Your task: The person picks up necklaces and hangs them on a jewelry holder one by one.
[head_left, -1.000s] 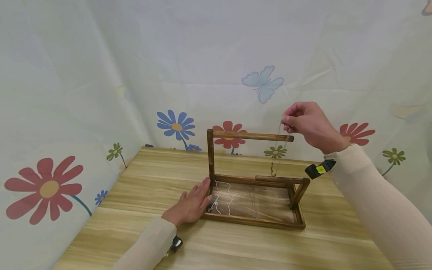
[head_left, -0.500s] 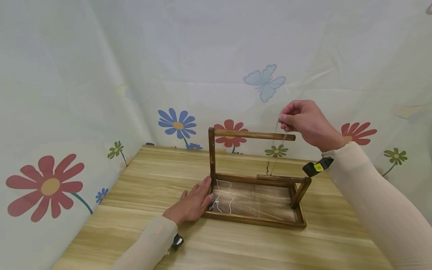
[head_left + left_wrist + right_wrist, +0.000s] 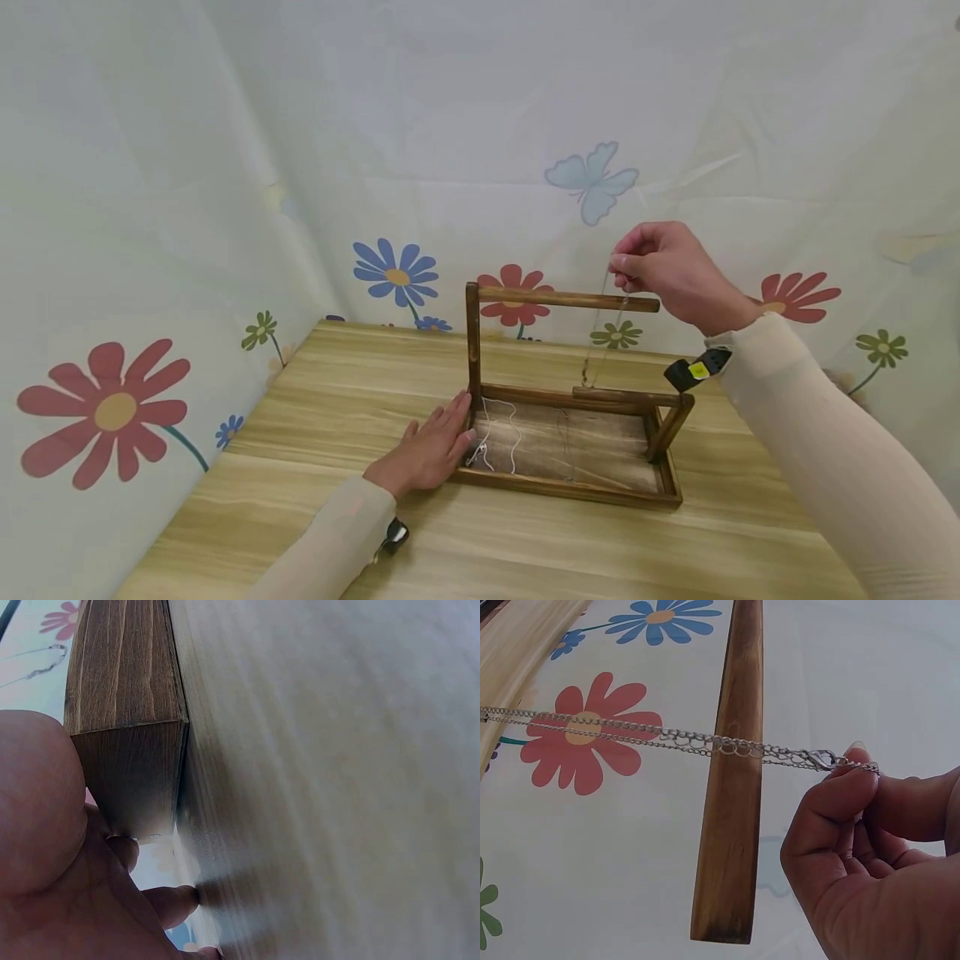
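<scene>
My right hand (image 3: 671,271) is raised beside the upper bar (image 3: 570,298) of a dark wooden jewelry stand, pinching a silver chain necklace (image 3: 727,742) between thumb and forefinger. A lobster clasp (image 3: 823,757) shows near the fingertips. The necklace hangs in a long loop, crossing the upper bar in both the head and right wrist views. Its bottom shows close to the free end of the lower bar (image 3: 630,397). My left hand (image 3: 427,450) rests against the left end of the stand's tray (image 3: 607,446), fingers extended and some fingertips on the table.
Light chains (image 3: 514,433) lie in the left part of the tray, and a thin darker chain (image 3: 566,433) lies near its middle. The stand sits on a wood-grain table (image 3: 360,375). Behind it hangs a flower-printed cloth (image 3: 480,125).
My right hand has moved slightly left with the necklace, so the hanging loop is further in along the upper bar. The left hand stays against the tray.
</scene>
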